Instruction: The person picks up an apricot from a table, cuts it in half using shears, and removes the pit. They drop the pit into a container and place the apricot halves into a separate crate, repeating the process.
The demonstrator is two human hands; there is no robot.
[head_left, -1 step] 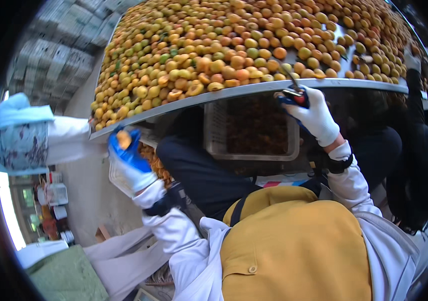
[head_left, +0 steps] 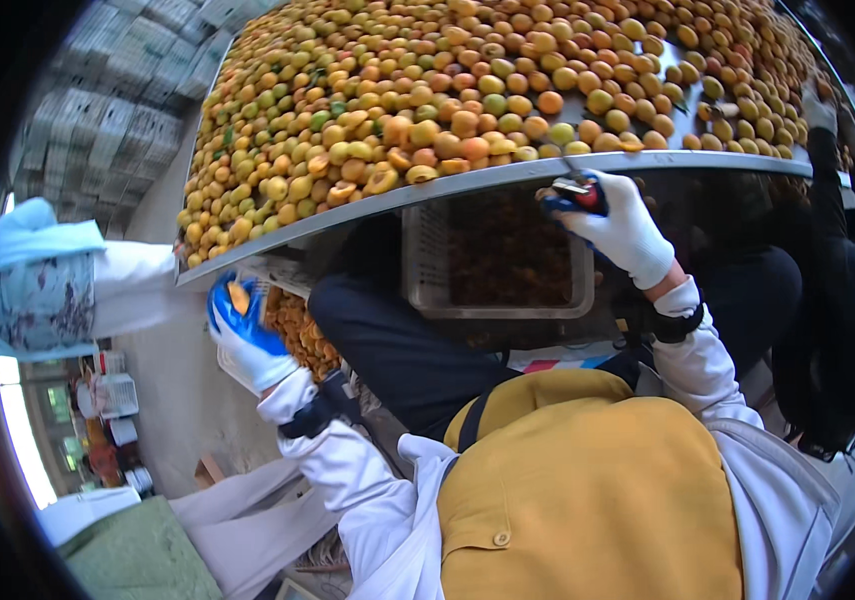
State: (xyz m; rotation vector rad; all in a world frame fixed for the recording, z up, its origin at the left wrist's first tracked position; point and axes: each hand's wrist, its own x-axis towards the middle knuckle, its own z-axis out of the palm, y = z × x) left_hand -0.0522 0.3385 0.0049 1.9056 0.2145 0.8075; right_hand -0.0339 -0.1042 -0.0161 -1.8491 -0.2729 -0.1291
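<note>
Setting: big metal table (head_left: 507, 178) heaped with orange and yellow fruit (head_left: 447, 90) across upper frame; grey crate (head_left: 427, 265) beneath.
Left hand (head_left: 245, 335): blue-palmed glove, closed around one fruit piece (head_left: 238, 296), left of centre.
Right hand (head_left: 619, 228): white glove, gripping small knife (head_left: 575, 186) at table edge.
Change: none visible; both hands hold the same places.

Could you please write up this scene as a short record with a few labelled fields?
Left hand: left hand in a blue-and-white glove, holding a small orange fruit piece
Right hand: right hand in a white glove, gripping a small red-and-black tool at the table's edge
Table: long metal sorting table heaped with orange and yellow-green apricot-like fruit
Below the table: grey plastic crate with dark contents; a second container of orange fruit pieces
Nearby: another person's pale sleeve
</note>
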